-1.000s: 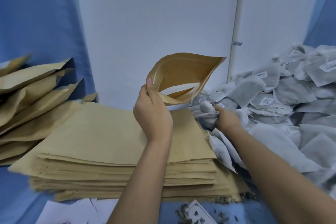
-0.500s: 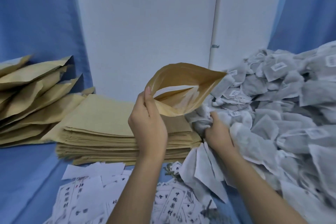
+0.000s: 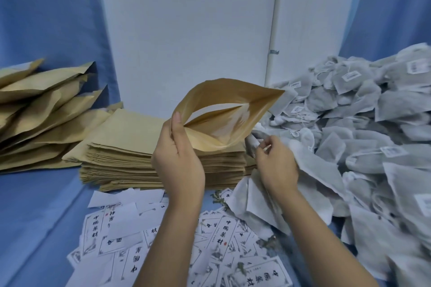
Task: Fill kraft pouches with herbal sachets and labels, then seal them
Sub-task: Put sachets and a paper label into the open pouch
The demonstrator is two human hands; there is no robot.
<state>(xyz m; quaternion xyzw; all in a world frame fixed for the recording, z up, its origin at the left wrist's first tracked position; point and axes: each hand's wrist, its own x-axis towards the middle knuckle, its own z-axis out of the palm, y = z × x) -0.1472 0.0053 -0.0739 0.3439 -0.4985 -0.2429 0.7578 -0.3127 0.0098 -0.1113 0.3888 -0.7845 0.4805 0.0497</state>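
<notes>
Pouch [image 3: 228,93] was held up over the flat stack [image 3: 130,147], mouth spread open toward the camera. Left hand [image 3: 179,161] gripped its near rim, thumb on the edge. Right hand [image 3: 277,168] pinched a sachet [image 3: 253,145] at the edge of the heap [image 3: 361,123], just beside the pouch mouth but not yet in it. No sachet or label showed inside.

Judged early in this pouch's cycle: filling, label and sealing were all left. Bulged pouches [image 3: 42,109] at far left looked already filled; whether they were sealed could not be told. Labels [image 3: 126,228] lay scattered on the surface [image 3: 35,216].

Against half a second before: right hand had come up out of the heap, where it was dug in, toward the mouth. Left hand's grip was unchanged. View had tipped down, showing more labels.
</notes>
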